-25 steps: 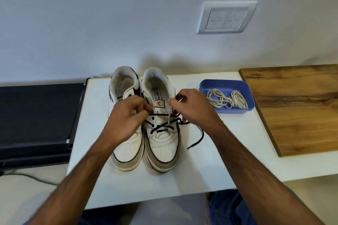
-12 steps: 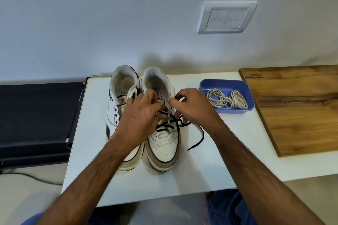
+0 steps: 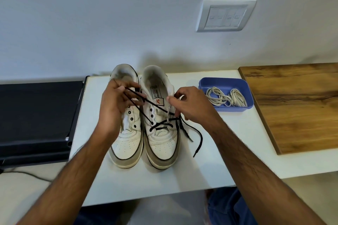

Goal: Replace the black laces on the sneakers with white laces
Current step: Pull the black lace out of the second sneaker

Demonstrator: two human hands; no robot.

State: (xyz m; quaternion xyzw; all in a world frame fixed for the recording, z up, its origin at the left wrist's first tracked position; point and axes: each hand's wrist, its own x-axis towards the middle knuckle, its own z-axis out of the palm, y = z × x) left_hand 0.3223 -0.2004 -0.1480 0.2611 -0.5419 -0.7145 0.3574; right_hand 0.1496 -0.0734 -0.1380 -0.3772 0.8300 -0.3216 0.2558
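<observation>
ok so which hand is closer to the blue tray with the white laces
Right. The right hand is just to the left of the blue tray, at the right sneaker's eyelets. The left hand is farther off, beyond both sneakers, pinching the black lace.

Both forearms are bare from the elbow down, with no sleeves, and dark hair runs along them. The left hand (image 3: 117, 104) and the right hand (image 3: 192, 106) carry no gloves, rings, watch or bands. Below the desk edge, blue trousers (image 3: 230, 206) cover the legs, the cloth looking like denim. A sliver of blue cloth shows at the lower left corner.
</observation>
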